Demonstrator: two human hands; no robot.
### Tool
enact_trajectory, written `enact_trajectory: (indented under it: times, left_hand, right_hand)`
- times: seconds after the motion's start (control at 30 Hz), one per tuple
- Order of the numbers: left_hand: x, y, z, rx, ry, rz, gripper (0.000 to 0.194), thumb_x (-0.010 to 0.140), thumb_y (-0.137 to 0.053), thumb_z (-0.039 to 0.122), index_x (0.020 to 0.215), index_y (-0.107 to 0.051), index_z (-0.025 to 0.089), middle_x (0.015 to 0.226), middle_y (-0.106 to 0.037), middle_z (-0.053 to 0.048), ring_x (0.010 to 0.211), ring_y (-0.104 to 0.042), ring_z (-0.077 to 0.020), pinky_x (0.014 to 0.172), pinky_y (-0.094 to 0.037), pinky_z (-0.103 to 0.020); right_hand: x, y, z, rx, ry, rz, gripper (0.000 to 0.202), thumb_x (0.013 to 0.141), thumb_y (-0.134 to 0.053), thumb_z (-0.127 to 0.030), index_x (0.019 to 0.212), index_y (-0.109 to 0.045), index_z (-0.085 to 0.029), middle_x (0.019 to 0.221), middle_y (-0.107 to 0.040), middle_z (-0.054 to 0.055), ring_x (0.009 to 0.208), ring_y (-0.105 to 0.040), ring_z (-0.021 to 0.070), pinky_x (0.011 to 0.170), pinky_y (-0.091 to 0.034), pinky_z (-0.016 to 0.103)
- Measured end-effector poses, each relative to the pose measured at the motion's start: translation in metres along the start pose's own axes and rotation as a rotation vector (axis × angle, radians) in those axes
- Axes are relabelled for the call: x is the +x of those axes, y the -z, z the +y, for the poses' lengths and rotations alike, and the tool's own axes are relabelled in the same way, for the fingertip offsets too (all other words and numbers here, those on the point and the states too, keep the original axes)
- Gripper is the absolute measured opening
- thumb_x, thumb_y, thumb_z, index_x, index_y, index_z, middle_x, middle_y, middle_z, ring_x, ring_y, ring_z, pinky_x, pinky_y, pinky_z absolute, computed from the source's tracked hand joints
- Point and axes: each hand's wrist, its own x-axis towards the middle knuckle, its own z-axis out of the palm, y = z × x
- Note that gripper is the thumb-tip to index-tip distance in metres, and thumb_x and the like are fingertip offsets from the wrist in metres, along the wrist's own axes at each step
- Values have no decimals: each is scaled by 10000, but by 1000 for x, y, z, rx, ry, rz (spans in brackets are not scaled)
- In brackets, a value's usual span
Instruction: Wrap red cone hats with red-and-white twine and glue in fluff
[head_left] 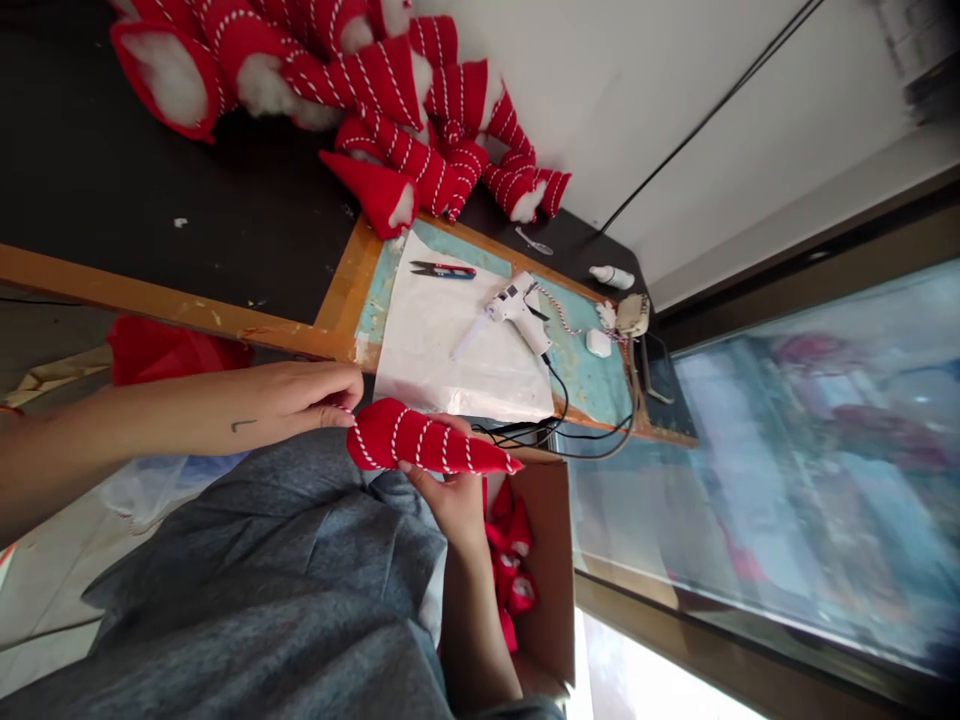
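Observation:
A red felt cone [420,440], wound with red-and-white twisted cord, lies across my lap with its tip to the right. My right hand [450,490] is wrapped round its middle from below, thumb on the near side and fingers behind. At the wide left end, my left hand [326,395] pinches the twisted cord [346,410] between thumb and fingertips. The cord runs from there onto the felt in spaced turns up to the tip. The cone's open end faces my left hand, so its inside is hidden.
A white glue gun [521,312] and thread snips [444,270] lie on a white sheet [427,340] on the table. Several striped, stuffed red cones [390,80] are piled behind. A cardboard box [547,560] with red pieces stands below right. A small white bottle [611,277] lies farther right.

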Motion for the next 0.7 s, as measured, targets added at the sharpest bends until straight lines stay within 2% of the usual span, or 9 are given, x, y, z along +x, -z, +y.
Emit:
enact_trajectory:
  times: [0.13, 0.27, 0.4, 0.47, 0.53, 0.6, 0.7]
  left_hand:
    - [8, -19, 5, -109, 81, 112, 292, 1090, -473, 485, 1010, -581, 225, 915, -650, 1, 794, -572, -179, 721, -420, -293]
    - [13, -36, 15, -366, 126, 198, 260, 1015, -555, 466, 930, -551, 221, 832, -611, 21, 777, -558, -170, 718, -439, -293]
    - [12, -47, 22, -718, 149, 308, 283, 944, -691, 451, 894, -556, 207, 944, -685, -1, 856, -639, -163, 787, -517, -299]
    - [11, -50, 22, -838, 186, 330, 277, 933, -722, 409, 882, -542, 205, 999, -730, -27, 835, -659, -153, 762, -541, -295]
    - [12, -51, 19, -867, 190, 352, 274, 912, -744, 392, 880, -543, 208, 1001, -748, -42, 780, -652, -148, 674, -535, -272]
    - [13, -50, 14, -806, 163, 359, 305, 863, -782, 430, 877, -565, 217, 902, -730, -24, 710, -632, -153, 575, -493, -249]
    - [12, -48, 9, -667, 117, 358, 338, 812, -809, 502, 904, -635, 228, 801, -701, 4, 725, -660, -187, 609, -513, -271]
  right_hand:
    - [0, 3, 2, 27, -29, 8, 541, 781, -913, -400, 1233, -647, -266, 1266, -702, 68, 1142, -701, 257, 1025, -586, 405]
    - [0, 4, 0, 51, -41, 10, 585, 759, -931, -417, 1253, -652, -274, 1258, -708, 70, 1170, -685, 268, 1097, -548, 435]
    - [0, 5, -2, 97, -77, -14, 624, 766, -928, -437, 1307, -655, -285, 1222, -734, 69, 1212, -689, 285, 1123, -534, 452]
    - [0, 5, -3, 122, -87, -27, 638, 758, -933, -446, 1310, -656, -290, 1211, -741, 67, 1191, -705, 288, 1112, -547, 457]
    - [0, 6, -4, 136, -92, -47, 631, 748, -939, -452, 1291, -662, -289, 1219, -744, 67, 1183, -714, 290, 1119, -547, 462]
    - [0, 7, -4, 136, -104, -73, 602, 739, -948, -445, 1249, -672, -285, 1235, -745, 68, 1183, -718, 289, 1120, -548, 456]
    - [-2, 9, -3, 155, -128, -107, 575, 721, -967, -405, 1200, -674, -280, 1247, -750, 67, 1195, -721, 292, 1117, -550, 448]
